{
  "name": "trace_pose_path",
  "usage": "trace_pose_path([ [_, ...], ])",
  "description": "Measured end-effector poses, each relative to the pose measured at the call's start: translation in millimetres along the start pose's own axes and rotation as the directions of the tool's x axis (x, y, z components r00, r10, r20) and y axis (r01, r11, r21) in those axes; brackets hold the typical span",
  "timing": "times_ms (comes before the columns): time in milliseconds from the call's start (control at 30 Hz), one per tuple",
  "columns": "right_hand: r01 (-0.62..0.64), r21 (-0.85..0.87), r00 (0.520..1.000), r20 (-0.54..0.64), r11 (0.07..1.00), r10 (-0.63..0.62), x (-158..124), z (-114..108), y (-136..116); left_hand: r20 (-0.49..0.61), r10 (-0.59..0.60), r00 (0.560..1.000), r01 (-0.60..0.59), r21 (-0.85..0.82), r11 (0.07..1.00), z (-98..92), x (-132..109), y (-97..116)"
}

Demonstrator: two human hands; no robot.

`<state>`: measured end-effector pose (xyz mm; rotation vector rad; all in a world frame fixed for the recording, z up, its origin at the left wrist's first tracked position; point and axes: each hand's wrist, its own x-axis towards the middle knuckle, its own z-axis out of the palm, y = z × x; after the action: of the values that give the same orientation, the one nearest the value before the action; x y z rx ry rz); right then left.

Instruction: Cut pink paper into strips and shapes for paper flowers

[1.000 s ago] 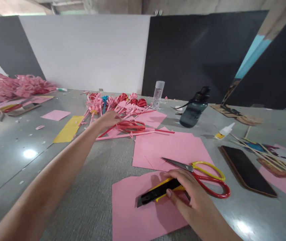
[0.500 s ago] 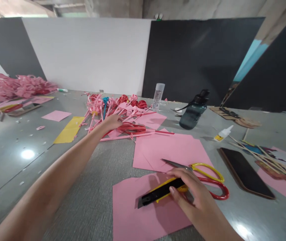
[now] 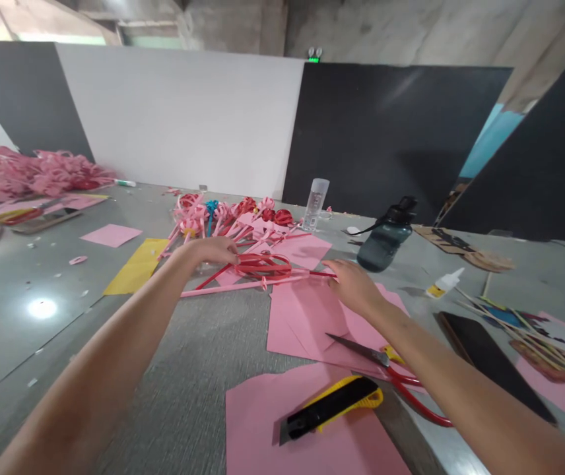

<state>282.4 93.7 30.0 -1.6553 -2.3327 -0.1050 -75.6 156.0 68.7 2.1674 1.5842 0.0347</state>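
My left hand [image 3: 210, 251] reaches far out, fingers curled and pressed on the left end of a red paper-strip piece on a stick [image 3: 261, 266]. My right hand [image 3: 353, 285] lies past the pink sheets [image 3: 307, 316], fingers closed near the stick's right tip; what they pinch is hidden. Behind the red piece lies a pile of pink and red paper flowers on sticks [image 3: 228, 218]. A black and yellow utility knife [image 3: 331, 407] rests free on the near pink sheet [image 3: 282, 442]. Red and yellow scissors [image 3: 386, 369] lie partly under my right forearm.
A dark water bottle [image 3: 385, 236], a clear small bottle [image 3: 315, 203] and a glue bottle [image 3: 442, 283] stand at the back. A black phone [image 3: 485, 356] and wooden skewers [image 3: 525, 323] lie right. Yellow paper [image 3: 136, 266] and a heap of pink flowers [image 3: 35, 173] are left.
My right hand let go of the utility knife and moved forward to the red stick's right end. My left hand stayed on the red strip piece. The camera tilted up slightly.
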Motion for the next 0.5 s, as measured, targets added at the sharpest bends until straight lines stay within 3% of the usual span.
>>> trace_pose_path([
  [200,0.069,-0.009,0.998,-0.012,0.998,-0.069,4.9,17.3,6.2,0.034,-0.016,0.999,0.015,0.038,0.999,5.5,4.2,-16.9],
  [500,0.027,0.077,0.975,-0.224,0.997,-0.009,-18.1,-5.7,32.6,-0.031,-0.029,0.999,0.030,0.057,0.998,11.2,11.8,-17.5],
])
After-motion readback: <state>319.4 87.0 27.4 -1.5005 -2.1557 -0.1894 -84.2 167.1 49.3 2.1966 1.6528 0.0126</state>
